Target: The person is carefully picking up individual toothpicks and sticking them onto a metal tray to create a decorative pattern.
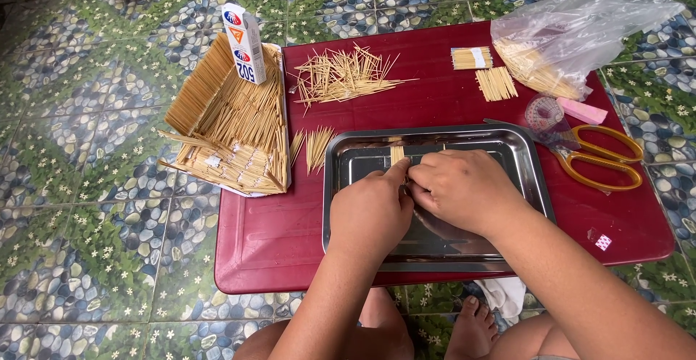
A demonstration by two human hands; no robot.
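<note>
Both hands are down in a steel tray (522, 164) on a low red table (275, 237), meeting over a small bundle of toothpicks (397, 155). Left hand (370, 211) has its fingers curled with the thumb pressed up against the bundle, right hand (460, 189) is curled over pinching it from the other side. Loose toothpicks (344, 76) are scattered at the back of the table, and a cardboard box (235, 124) packed with more sits at the left edge with a small white carton (244, 42) standing in it. Yellow-handled scissors (598, 158) and a plastic bag (573, 37) are off to the right
</note>
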